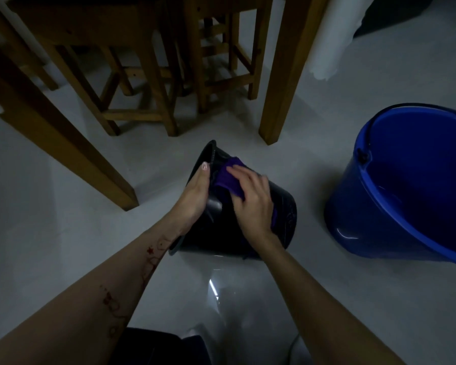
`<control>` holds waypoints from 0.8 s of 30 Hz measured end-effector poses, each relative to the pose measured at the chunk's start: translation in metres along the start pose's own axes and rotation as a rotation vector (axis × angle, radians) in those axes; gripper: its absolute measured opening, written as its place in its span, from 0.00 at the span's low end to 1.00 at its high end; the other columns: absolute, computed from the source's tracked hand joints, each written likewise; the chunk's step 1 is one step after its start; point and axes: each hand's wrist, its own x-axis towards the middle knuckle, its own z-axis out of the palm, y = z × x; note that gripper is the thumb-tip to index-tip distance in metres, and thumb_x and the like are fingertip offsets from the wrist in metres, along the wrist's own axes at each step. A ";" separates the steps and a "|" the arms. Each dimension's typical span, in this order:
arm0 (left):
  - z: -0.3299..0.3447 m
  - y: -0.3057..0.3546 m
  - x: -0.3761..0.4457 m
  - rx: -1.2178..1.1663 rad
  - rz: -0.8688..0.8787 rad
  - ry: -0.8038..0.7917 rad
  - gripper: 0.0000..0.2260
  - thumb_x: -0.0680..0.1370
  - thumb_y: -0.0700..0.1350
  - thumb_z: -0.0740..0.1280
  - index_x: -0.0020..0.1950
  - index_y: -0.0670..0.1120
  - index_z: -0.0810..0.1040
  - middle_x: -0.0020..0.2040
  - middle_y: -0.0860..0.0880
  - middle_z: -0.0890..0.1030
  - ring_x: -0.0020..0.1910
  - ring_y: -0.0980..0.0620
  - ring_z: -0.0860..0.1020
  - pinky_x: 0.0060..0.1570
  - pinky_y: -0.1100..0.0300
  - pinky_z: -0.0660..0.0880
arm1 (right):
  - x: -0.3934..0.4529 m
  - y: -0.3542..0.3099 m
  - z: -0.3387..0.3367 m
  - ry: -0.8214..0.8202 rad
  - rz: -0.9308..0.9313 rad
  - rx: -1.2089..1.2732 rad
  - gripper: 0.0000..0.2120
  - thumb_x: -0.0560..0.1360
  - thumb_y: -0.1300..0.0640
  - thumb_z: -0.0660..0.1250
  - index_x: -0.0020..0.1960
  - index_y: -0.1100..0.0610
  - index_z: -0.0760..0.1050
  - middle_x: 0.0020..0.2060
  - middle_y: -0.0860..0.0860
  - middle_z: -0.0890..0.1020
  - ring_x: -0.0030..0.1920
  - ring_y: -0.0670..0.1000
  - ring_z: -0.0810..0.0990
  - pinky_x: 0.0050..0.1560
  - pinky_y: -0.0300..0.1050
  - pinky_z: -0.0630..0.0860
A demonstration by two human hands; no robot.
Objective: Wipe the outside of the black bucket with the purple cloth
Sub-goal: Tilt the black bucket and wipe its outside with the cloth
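Much of the black bucket (279, 206) is hard to read: the light is dim, its dark wall blends into shadow, and both hands cover its near and upper side. It lies tipped on the pale floor (63, 246) at the middle of the scene, its long axis running left to right, the open mouth facing left and the base toward the right. The left hand (195, 192) grips the rim at the mouth, thumb along the edge, the other fingers hidden inside or behind. The right hand (250, 198) presses the purple cloth (225, 180) flat against the bucket's outer wall, fingers spread over it; most of the cloth is under the palm. A blue bucket (400, 196) stands to the right, cut off by the frame edge. Wooden table and stool legs (284, 75) stand beyond.
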 end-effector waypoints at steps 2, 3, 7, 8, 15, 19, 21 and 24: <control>-0.003 -0.005 -0.002 0.045 0.029 -0.002 0.31 0.81 0.67 0.47 0.76 0.52 0.68 0.71 0.47 0.76 0.70 0.49 0.73 0.74 0.45 0.65 | 0.022 0.006 0.002 -0.006 0.007 -0.038 0.19 0.74 0.59 0.65 0.65 0.53 0.74 0.59 0.51 0.79 0.52 0.53 0.73 0.42 0.39 0.68; -0.003 -0.006 -0.004 0.069 0.046 -0.002 0.30 0.81 0.66 0.47 0.76 0.52 0.69 0.71 0.48 0.76 0.70 0.50 0.74 0.74 0.46 0.66 | 0.031 0.013 0.002 -0.014 0.023 -0.056 0.18 0.75 0.59 0.65 0.65 0.53 0.75 0.58 0.51 0.80 0.52 0.53 0.73 0.42 0.40 0.68; -0.005 -0.012 -0.008 0.135 0.071 0.001 0.23 0.85 0.59 0.45 0.73 0.51 0.69 0.66 0.50 0.78 0.67 0.52 0.75 0.73 0.50 0.66 | 0.035 0.066 -0.002 -0.016 0.269 -0.160 0.14 0.78 0.58 0.63 0.63 0.53 0.76 0.56 0.53 0.81 0.54 0.55 0.74 0.43 0.44 0.70; -0.007 -0.013 -0.007 0.141 0.055 0.000 0.21 0.86 0.56 0.45 0.71 0.52 0.70 0.64 0.49 0.78 0.65 0.51 0.75 0.71 0.50 0.67 | 0.028 0.081 -0.007 -0.017 0.346 -0.175 0.14 0.78 0.59 0.62 0.62 0.53 0.76 0.56 0.53 0.80 0.54 0.56 0.75 0.45 0.46 0.71; -0.003 0.007 0.002 -0.106 -0.242 -0.076 0.33 0.81 0.67 0.46 0.67 0.47 0.78 0.59 0.42 0.83 0.60 0.42 0.80 0.61 0.50 0.75 | -0.046 0.049 -0.023 0.015 0.026 -0.025 0.18 0.74 0.62 0.63 0.64 0.57 0.74 0.60 0.57 0.78 0.57 0.54 0.72 0.56 0.39 0.68; 0.002 0.007 0.001 -0.048 -0.182 -0.049 0.36 0.81 0.68 0.41 0.73 0.47 0.72 0.63 0.45 0.81 0.59 0.47 0.80 0.61 0.52 0.77 | -0.023 0.012 -0.004 -0.056 -0.154 -0.047 0.19 0.74 0.55 0.62 0.64 0.57 0.76 0.62 0.55 0.77 0.54 0.55 0.73 0.44 0.38 0.74; -0.002 0.003 -0.001 -0.002 -0.112 -0.047 0.35 0.80 0.69 0.44 0.73 0.49 0.73 0.61 0.45 0.83 0.60 0.49 0.81 0.66 0.50 0.73 | 0.001 0.008 -0.002 -0.063 -0.152 -0.053 0.20 0.74 0.54 0.59 0.65 0.55 0.75 0.62 0.53 0.77 0.54 0.54 0.72 0.44 0.40 0.74; -0.004 -0.012 0.002 0.098 -0.091 -0.060 0.38 0.73 0.78 0.47 0.76 0.59 0.67 0.74 0.52 0.74 0.74 0.50 0.70 0.76 0.44 0.61 | 0.031 0.019 -0.003 -0.060 -0.056 -0.075 0.19 0.75 0.55 0.60 0.65 0.53 0.74 0.59 0.52 0.79 0.51 0.53 0.72 0.42 0.41 0.71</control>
